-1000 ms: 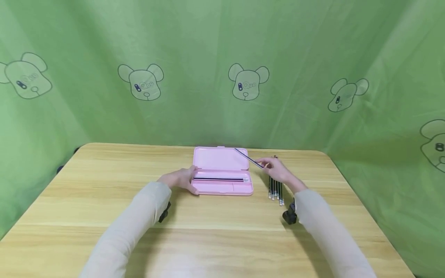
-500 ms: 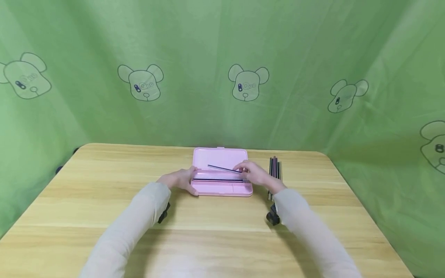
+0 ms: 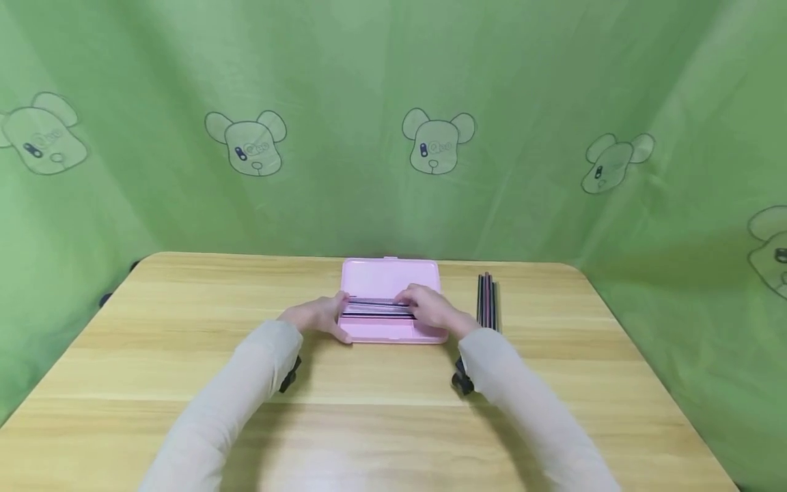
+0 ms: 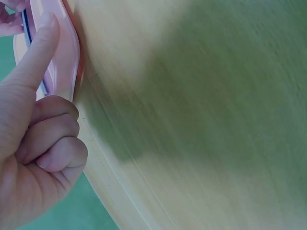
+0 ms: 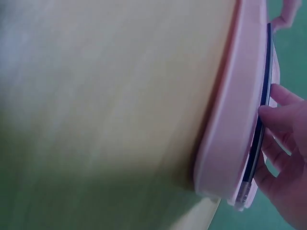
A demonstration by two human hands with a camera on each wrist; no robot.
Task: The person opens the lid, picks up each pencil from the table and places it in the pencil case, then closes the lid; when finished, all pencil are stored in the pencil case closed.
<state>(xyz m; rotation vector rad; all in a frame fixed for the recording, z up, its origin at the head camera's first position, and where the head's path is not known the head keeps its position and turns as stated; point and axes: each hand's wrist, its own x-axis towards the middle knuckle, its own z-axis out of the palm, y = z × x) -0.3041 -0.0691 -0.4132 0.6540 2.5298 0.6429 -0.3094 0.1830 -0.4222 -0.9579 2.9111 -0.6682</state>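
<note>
A pink pencil case lies on the table with its lid folded back. My left hand grips its left end; in the left wrist view the thumb stretches over the case and other fingers are curled. My right hand is over the right part of the case, its thumb and fingers pinching a dark pencil with an eraser end, lengthwise along the long compartment. Other pencils lie in that compartment, their right ends hidden behind my right hand.
To the right of the case lies a bundle of several dark striped pencils, its near ends hidden by my right forearm. The wooden table ends at a green curtain behind and at the sides.
My right hand has carried the pencil left and down from beside the bundle into the case, turning it in line with the pencils there. The left hand has stayed on the case's left end.
</note>
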